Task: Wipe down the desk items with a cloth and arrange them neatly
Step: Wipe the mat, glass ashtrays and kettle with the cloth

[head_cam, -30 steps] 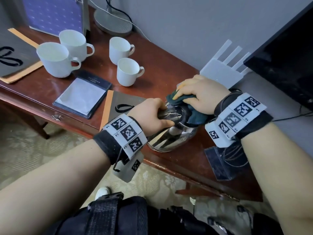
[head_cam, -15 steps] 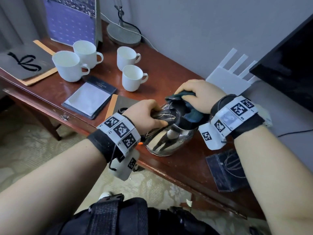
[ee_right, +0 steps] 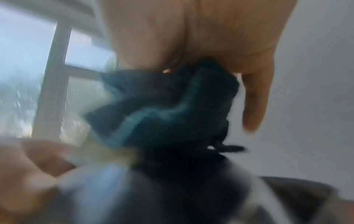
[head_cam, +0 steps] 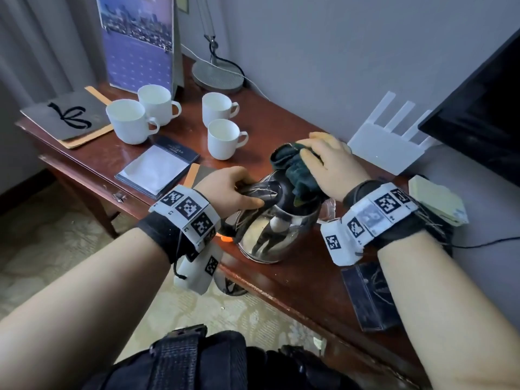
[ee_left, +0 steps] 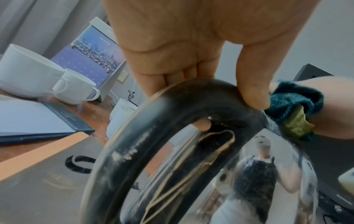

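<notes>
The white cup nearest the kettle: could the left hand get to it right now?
Probably not at once. The left hand grips the kettle by its handle. The white cup stands just beyond with bare desk between, so after letting go the way looks free.

Bare forearms, black wristband (head_cam: 161,235) on left wrist with white strip of black square-code tags (head_cam: 187,209), small white tagged box (head_cam: 197,273) hanging under it on a black cord, same band and tags (head_cam: 371,218) on right wrist, dark clothing with black webbing strap (head_cam: 177,358) at waist
</notes>
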The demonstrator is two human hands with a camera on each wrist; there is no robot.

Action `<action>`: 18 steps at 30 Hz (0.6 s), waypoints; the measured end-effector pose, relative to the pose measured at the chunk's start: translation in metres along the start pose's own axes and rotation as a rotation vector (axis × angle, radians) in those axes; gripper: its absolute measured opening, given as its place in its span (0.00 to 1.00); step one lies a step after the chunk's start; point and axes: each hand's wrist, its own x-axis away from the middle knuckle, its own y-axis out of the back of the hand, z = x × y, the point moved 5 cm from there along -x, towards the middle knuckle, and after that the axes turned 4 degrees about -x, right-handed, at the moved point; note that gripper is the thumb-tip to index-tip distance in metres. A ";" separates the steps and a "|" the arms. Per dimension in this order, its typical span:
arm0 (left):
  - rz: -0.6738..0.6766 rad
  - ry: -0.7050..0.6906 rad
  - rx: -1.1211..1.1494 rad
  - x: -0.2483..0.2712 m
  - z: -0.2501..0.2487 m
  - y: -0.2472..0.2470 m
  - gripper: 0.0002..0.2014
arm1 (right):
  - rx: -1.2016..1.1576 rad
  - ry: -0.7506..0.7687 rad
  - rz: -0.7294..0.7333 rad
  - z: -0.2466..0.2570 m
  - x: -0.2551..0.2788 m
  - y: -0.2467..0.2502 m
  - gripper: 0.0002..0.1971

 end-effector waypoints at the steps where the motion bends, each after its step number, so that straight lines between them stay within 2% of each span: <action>1: -0.004 0.001 0.001 0.000 -0.001 0.000 0.12 | -0.019 0.020 0.063 0.003 0.003 -0.001 0.20; 4: -0.016 0.003 -0.011 0.001 -0.002 0.000 0.13 | 0.121 0.088 0.169 0.015 0.004 -0.006 0.27; 10: -0.034 0.013 -0.009 0.001 0.001 -0.001 0.16 | 0.167 0.232 0.147 0.044 -0.011 -0.010 0.24; 13: -0.052 0.020 -0.031 0.002 0.001 0.000 0.15 | 0.238 0.351 0.209 0.057 0.004 -0.015 0.24; 15: -0.051 0.024 -0.044 0.002 0.003 -0.001 0.15 | 0.246 0.417 0.197 0.058 0.019 -0.014 0.23; 18: -0.049 0.022 -0.037 0.002 0.005 -0.002 0.14 | 0.182 0.412 0.156 0.049 0.038 -0.003 0.21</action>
